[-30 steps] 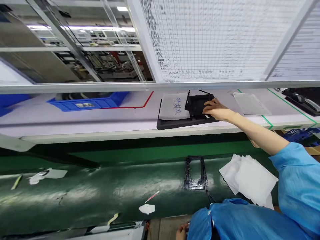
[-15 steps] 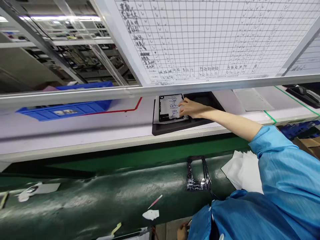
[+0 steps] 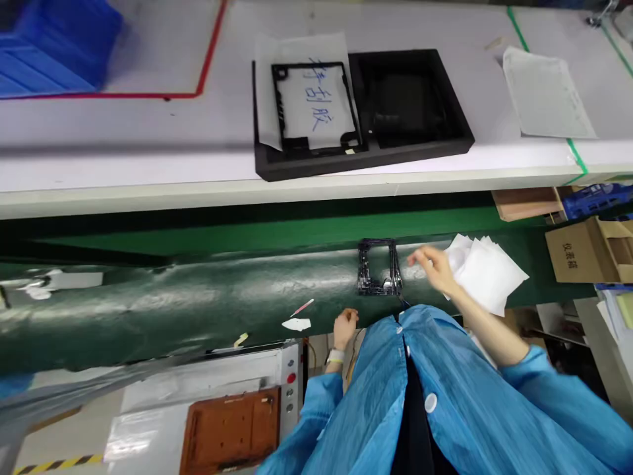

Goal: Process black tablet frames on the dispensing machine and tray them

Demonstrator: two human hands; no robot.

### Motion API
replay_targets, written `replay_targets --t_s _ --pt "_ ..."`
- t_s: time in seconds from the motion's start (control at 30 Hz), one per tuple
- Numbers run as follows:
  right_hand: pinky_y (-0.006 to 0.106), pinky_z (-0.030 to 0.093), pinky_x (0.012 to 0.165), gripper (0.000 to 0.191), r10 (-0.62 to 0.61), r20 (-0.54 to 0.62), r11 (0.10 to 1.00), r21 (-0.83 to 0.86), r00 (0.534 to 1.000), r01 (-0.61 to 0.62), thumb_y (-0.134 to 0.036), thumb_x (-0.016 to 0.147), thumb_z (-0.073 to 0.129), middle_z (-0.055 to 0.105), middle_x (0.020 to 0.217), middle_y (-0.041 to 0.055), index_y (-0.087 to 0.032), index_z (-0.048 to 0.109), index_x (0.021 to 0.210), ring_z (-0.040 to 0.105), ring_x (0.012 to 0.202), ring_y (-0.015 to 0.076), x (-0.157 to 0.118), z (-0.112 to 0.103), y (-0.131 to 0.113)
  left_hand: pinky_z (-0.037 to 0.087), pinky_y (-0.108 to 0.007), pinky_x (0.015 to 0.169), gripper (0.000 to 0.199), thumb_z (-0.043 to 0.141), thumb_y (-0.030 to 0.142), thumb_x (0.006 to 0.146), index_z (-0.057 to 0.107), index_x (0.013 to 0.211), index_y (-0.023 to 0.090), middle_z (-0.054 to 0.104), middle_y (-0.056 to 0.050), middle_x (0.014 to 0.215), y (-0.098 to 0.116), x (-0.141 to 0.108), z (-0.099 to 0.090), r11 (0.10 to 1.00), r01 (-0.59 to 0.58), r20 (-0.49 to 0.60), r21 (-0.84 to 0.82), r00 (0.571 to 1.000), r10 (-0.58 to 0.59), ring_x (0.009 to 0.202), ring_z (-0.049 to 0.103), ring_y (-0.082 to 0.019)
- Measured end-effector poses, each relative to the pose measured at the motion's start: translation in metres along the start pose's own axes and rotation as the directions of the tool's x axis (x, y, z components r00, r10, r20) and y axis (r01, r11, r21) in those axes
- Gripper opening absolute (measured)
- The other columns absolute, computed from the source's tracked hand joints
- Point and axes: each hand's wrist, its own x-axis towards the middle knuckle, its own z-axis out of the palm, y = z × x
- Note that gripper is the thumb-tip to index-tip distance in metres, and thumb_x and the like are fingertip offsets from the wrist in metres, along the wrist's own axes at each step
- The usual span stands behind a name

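Observation:
Near the front edge of the green mat rests my left hand, its fingers curled; what they hold, if anything, is hidden. My right hand hovers over the mat with bent fingers and nothing visible in it. It is between a stack of thin black frames and fanned white sheets. On the upper shelf, a black tray bears a white sheet with blue handwriting and a black frame around the writing. The tray's right compartment looks dark.
A blue bin stands at the shelf's left, a paper lies at its right. Cardboard box at right. On the mat are a pink-white stick and a white scrap. A brown panel lies lower left.
My right hand has left the frame and sheet in the black tray and come down over the green mat. The view has tilted downward, and my left hand shows more fully.

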Motion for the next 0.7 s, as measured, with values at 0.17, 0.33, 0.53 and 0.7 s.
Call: replay_targets --t_s 0.17,0.33,0.53,0.7 --pt "0.035 0.064 0.078 0.044 0.413 -0.072 0.911 0.015 0.908 -0.413 -0.059 0.109 0.064 0.074 0.084 0.0039 -0.017 0.075 0.101 0.072 0.078 0.0193 -0.146 0.046 0.129 0.063 -0.053 0.109 0.042 0.073 0.047 0.108 0.07 0.137 0.017 0.071 -0.013 0.138 0.046 0.113 0.002 0.995 0.097 -0.098 0.025 0.991 -0.095 0.125 0.072 -0.029" --pt "0.039 0.066 0.092 0.033 0.626 -0.313 0.756 0.019 0.714 -0.654 -0.045 0.11 0.073 0.075 0.119 0.0076 -0.016 0.073 0.124 0.074 0.101 0.0189 -0.204 0.011 0.193 0.063 -0.053 0.109 0.043 0.077 0.045 0.106 0.07 0.137 0.017 0.071 -0.013 0.139 0.072 0.166 0.017 0.977 0.17 -0.043 0.127 0.985 -0.166 0.126 0.071 -0.03" --pt "0.057 0.055 0.12 0.044 0.587 -0.72 0.601 0.081 0.37 -0.795 -0.043 0.109 0.073 0.066 0.149 0.0128 -0.018 0.067 0.145 0.064 0.138 0.0307 -0.192 -0.041 0.241 0.064 -0.049 0.104 0.038 0.077 0.045 0.106 0.072 0.132 0.017 0.073 -0.011 0.132 0.066 0.165 0.006 0.964 0.209 -0.079 0.167 0.977 -0.198 0.12 0.074 -0.028" --pt "0.066 0.045 0.127 0.058 0.601 -0.778 0.482 0.17 0.183 -0.86 -0.045 0.105 0.078 0.055 0.164 0.0151 -0.02 0.061 0.154 0.053 0.153 0.0374 -0.171 -0.077 0.271 0.066 -0.048 0.1 0.036 0.075 0.042 0.107 0.071 0.132 0.016 0.073 -0.011 0.129 0.065 0.154 -0.006 0.976 0.2 -0.214 0.09 0.961 -0.177 0.113 0.074 -0.026"
